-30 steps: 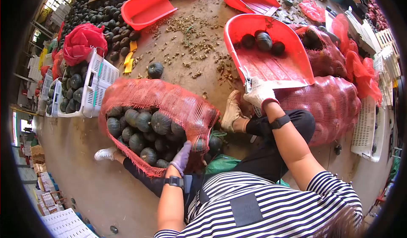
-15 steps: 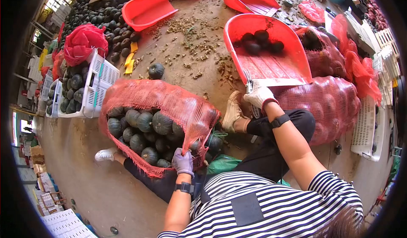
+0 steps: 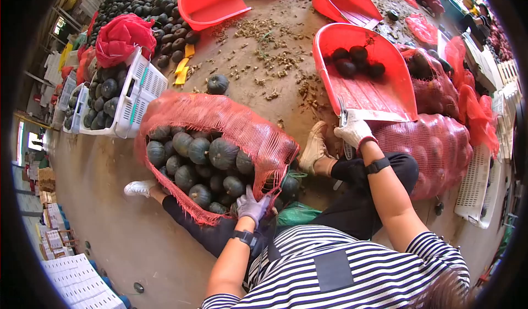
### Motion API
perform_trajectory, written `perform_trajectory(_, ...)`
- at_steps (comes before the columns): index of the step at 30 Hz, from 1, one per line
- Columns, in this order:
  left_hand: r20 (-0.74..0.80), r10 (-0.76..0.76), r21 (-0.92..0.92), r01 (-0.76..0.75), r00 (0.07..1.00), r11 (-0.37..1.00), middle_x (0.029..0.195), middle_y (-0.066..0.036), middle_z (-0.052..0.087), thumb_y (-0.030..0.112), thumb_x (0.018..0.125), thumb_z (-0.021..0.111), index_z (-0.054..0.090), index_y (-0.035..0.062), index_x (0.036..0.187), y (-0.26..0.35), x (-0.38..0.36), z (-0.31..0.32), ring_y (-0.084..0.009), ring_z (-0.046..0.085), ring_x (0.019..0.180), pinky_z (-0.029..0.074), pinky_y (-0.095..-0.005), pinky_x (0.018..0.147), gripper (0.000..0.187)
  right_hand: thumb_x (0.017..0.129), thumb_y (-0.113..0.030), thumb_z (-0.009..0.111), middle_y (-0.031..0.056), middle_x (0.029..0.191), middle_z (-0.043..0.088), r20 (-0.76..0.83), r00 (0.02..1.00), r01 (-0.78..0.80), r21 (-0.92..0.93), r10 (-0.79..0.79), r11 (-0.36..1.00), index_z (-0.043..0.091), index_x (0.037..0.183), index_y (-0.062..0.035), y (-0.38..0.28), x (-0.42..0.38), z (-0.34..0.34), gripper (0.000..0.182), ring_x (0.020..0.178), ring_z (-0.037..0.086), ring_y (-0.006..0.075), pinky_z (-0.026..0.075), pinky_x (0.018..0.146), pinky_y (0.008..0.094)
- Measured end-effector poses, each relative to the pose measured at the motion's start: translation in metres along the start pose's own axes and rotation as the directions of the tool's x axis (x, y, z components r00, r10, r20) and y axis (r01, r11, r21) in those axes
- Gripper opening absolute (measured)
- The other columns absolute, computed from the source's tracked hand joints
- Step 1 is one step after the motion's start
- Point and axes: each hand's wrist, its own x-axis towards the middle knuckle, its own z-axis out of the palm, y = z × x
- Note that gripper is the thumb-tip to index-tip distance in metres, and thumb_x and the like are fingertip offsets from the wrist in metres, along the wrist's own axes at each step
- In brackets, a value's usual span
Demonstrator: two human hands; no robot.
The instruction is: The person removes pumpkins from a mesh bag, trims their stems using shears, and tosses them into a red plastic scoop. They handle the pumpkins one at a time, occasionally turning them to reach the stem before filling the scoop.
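Observation:
A red mesh bag (image 3: pixel 220 111) lies on its side in front of me, torn open over dark green squashes (image 3: pixel 223 154). My left hand (image 3: pixel 252 205), in a pale purple glove, is at the near right edge of that opening, its fingers apart and against the squashes. My right hand (image 3: pixel 355 130), in a white glove, is closed around a slim metal tool (image 3: pixel 342 111); I cannot tell its exact kind. Just beyond that hand is the front lip of a red plastic scoop (image 3: pixel 366 83) with several dark squashes in it.
A full red mesh bag (image 3: pixel 423 149) lies at my right. White crates (image 3: pixel 146 92) of squashes stand at the left, and another white crate (image 3: pixel 473 185) is at the far right. Two more red scoops (image 3: pixel 212 6) lie farther back. A loose squash (image 3: pixel 218 84) rests on the floor.
My left hand has let go of the mesh edge it was gripping and moved onto the squashes, its fingers opening. My right hand keeps hold of the tool. The whole view has shifted slightly.

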Motion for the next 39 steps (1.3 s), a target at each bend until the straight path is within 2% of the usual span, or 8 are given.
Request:
perform_trajectory(3, 0.054, 0.268, -0.524, -0.201, 0.962, 0.827, 0.122, -0.018, 0.063, 0.048, 0.091, 0.064, 0.046, 0.0046, 0.143, -0.052, 0.020, 0.006, -0.0324, 0.060, 0.108, 0.047, -0.0408, 0.094, 0.071, 0.071, -0.024, 0.071, 0.0232, 0.088, 0.069, -0.015, 1.000, 0.002, 0.029, -0.002, 1.000, 0.067, 0.096, 0.0002, 0.006, 0.002, 0.005, 0.035, 0.085, 0.068, 0.0382, 0.053, 0.077, 0.0459)
perform_trajectory(6, -0.328, -0.309, -0.937, -0.267, 0.892, 0.225, 0.111, -0.005, 0.063, 0.032, 0.095, 0.065, 0.054, 0.0020, 0.128, -0.089, 0.035, 0.027, -0.0120, 0.055, 0.089, 0.049, -0.0291, 0.078, 0.046, 0.070, -0.023, 0.073, 0.0218, 0.086, 0.068, 0.009, 0.999, -0.035, 0.115, 0.034, 0.993, 0.065, 0.094, 0.0005, 0.007, 0.007, 0.005, 0.034, 0.085, 0.068, 0.0375, 0.053, 0.076, 0.0453)
perform_trajectory(7, -0.473, -0.426, -0.874, -0.350, 0.771, 0.337, 0.119, -0.012, 0.062, 0.034, 0.092, 0.068, 0.048, 0.0009, 0.137, -0.097, 0.051, 0.027, -0.0180, 0.058, 0.094, 0.050, -0.0329, 0.082, 0.059, 0.070, -0.023, 0.073, 0.0218, 0.086, 0.068, 0.001, 0.999, -0.032, 0.119, 0.032, 0.992, 0.065, 0.094, 0.0004, 0.007, 0.007, 0.006, 0.035, 0.085, 0.068, 0.0374, 0.053, 0.076, 0.0452)
perform_trajectory(12, -0.039, -0.475, -0.635, 0.345, 0.879, 0.691, 0.147, -0.030, 0.042, 0.049, 0.070, 0.085, 0.029, 0.0085, 0.154, -0.036, 0.060, -0.025, -0.0464, 0.045, 0.134, 0.041, -0.0477, 0.111, 0.109, 0.070, -0.024, 0.073, 0.0224, 0.089, 0.068, -0.038, 0.998, -0.038, 0.059, 0.041, 0.998, 0.064, 0.097, -0.0001, 0.003, 0.008, 0.006, 0.037, 0.086, 0.068, 0.0374, 0.053, 0.077, 0.0449)
perform_trajectory(16, -0.139, -0.379, -0.660, 0.199, 0.915, 0.724, 0.143, -0.023, 0.048, 0.040, 0.069, 0.086, 0.030, 0.0108, 0.154, -0.070, 0.088, 0.003, -0.0440, 0.053, 0.126, 0.044, -0.0449, 0.107, 0.105, 0.076, -0.025, 0.069, 0.0265, 0.100, 0.067, -0.075, 0.995, -0.065, 0.029, 0.067, 0.997, 0.063, 0.106, -0.0017, -0.032, -0.025, -0.015, 0.039, 0.094, 0.067, 0.0425, 0.054, 0.082, 0.0476)
perform_trajectory(19, 0.081, 0.070, -0.981, 0.092, 0.994, -0.173, 0.132, -0.014, 0.057, 0.016, 0.079, 0.073, 0.042, 0.0131, 0.144, -0.097, 0.044, -0.028, -0.0322, 0.057, 0.123, 0.055, -0.0531, 0.096, 0.073, 0.080, -0.024, 0.068, 0.0248, 0.106, 0.064, -0.163, 0.987, 0.031, 0.232, 0.008, 0.972, 0.054, 0.124, -0.0093, -0.047, -0.048, 0.000, 0.049, 0.094, 0.066, 0.0415, 0.054, 0.082, 0.0461)
perform_trajectory(23, -0.251, 0.473, -0.727, 0.158, 0.845, -0.668, 0.143, -0.016, 0.051, 0.028, 0.086, 0.069, 0.047, 0.0161, 0.143, -0.062, -0.038, -0.100, -0.0444, 0.048, 0.133, 0.049, -0.0637, 0.101, 0.062, 0.079, -0.017, 0.070, 0.0170, 0.101, 0.064, 0.143, 0.953, 0.177, 0.456, -0.269, 0.872, 0.052, 0.126, -0.0103, -0.079, -0.078, 0.010, 0.051, 0.091, 0.067, 0.0336, 0.054, 0.083, 0.0409)
perform_trajectory(39, 0.108, 0.464, -0.798, 0.356, 0.879, -0.487, 0.124, -0.012, 0.064, 0.074, 0.090, 0.046, 0.060, 0.0054, 0.126, 0.052, -0.034, -0.080, -0.0298, 0.061, 0.115, 0.046, -0.0474, 0.106, 0.079, 0.077, -0.012, 0.069, 0.0173, 0.086, 0.063, 0.015, 0.699, 0.704, 0.160, -0.715, 0.692, 0.060, 0.109, -0.0082, -0.102, -0.138, 0.045, 0.034, 0.084, 0.064, 0.0396, 0.050, 0.072, 0.0506)
